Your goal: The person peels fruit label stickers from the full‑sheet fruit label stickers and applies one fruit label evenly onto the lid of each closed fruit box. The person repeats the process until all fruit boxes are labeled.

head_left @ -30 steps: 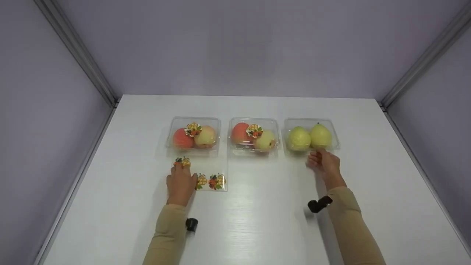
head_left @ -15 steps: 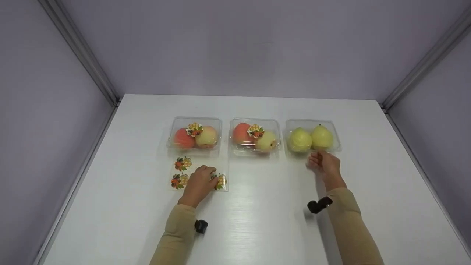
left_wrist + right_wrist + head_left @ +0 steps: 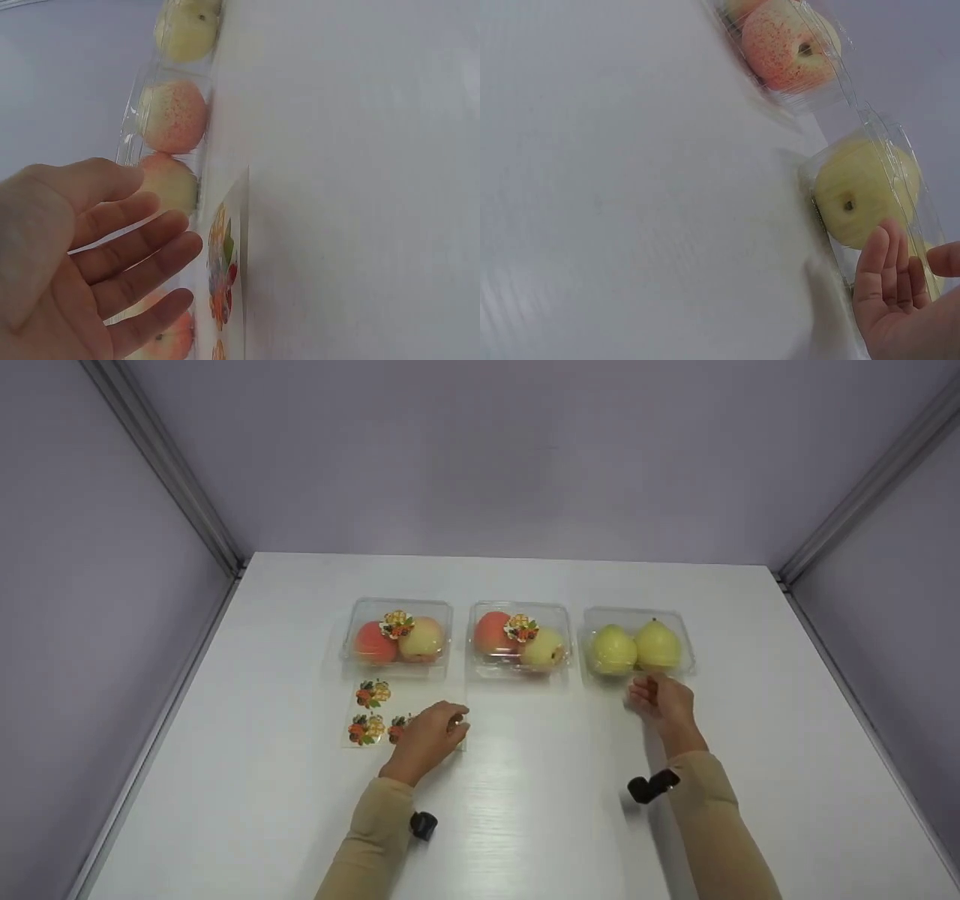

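My left hand point(image 3: 426, 741) is over the right part of a clear sticker sheet point(image 3: 427, 694) with its fingers loosely bent and nothing between them. Two fruit-print stickers point(image 3: 373, 694) show fully at the sheet's left; another is partly covered by the hand. In the left wrist view a sticker point(image 3: 222, 270) lies below the spread fingers point(image 3: 161, 262). My right hand point(image 3: 664, 703) is at the front edge of a clear plastic box point(image 3: 637, 619) holding two yellow-green pears point(image 3: 615, 649). In the right wrist view its thumb point(image 3: 945, 259) stands apart from the fingers point(image 3: 874, 266).
Left of the pear box stand two more clear boxes, a middle one point(image 3: 555, 611) and a left one point(image 3: 364, 607). Each holds reddish and pale fruit and bears a fruit sticker point(image 3: 520, 628) on its lid. Walls point(image 3: 487, 457) enclose the white table point(image 3: 525, 810) behind and at both sides.
My left hand has moved right across the sticker sheet, uncovering its left stickers. The pear box and my right hand have shifted very slightly toward me.
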`<state>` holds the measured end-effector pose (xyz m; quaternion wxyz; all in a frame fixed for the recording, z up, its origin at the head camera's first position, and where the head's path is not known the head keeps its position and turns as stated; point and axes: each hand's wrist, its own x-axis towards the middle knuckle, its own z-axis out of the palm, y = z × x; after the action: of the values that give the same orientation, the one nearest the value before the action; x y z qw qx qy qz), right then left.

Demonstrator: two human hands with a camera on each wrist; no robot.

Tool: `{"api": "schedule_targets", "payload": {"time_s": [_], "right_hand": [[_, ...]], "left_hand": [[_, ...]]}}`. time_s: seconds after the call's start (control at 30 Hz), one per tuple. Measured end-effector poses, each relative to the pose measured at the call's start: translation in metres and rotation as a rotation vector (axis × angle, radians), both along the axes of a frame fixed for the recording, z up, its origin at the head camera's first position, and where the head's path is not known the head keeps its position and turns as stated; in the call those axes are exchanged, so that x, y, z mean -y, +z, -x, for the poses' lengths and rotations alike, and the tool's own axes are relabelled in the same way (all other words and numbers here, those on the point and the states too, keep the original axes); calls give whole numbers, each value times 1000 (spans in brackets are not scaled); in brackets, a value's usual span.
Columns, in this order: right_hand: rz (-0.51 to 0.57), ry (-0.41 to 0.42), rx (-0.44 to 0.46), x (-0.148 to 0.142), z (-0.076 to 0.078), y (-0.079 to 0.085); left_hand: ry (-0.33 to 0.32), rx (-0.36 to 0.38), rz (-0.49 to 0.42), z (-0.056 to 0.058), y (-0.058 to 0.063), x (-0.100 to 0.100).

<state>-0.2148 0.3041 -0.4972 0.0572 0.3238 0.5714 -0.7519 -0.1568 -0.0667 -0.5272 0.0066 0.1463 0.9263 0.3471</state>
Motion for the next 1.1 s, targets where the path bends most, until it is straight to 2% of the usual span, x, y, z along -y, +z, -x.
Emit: {"api": "schedule_targets", "payload": {"time_s": [0.17, 0.27, 0.47, 0.67, 0.77, 1.0, 1.1], "right_hand": [[25, -4, -22, 2, -7, 0], [33, -6, -30, 2, -10, -2], [49, -2, -53, 2, -17, -6], [6, 45, -71, -1, -25, -9], [-16, 67, -52, -4, -27, -9], [-42, 43, -34, -18, -32, -10], [-48, 37, -37, -24, -34, -9]], "left_hand": [[-25, 4, 2, 0, 0, -4], [-25, -19, 26, 1, -2, -6], [13, -68, 61, 3, -9, -5], [27, -28, 91, 1, -12, 1], [39, -1, 104, 1, -13, 4], [82, 45, 112, 1, -10, 9], [85, 31, 96, 0, -9, 9]]}}
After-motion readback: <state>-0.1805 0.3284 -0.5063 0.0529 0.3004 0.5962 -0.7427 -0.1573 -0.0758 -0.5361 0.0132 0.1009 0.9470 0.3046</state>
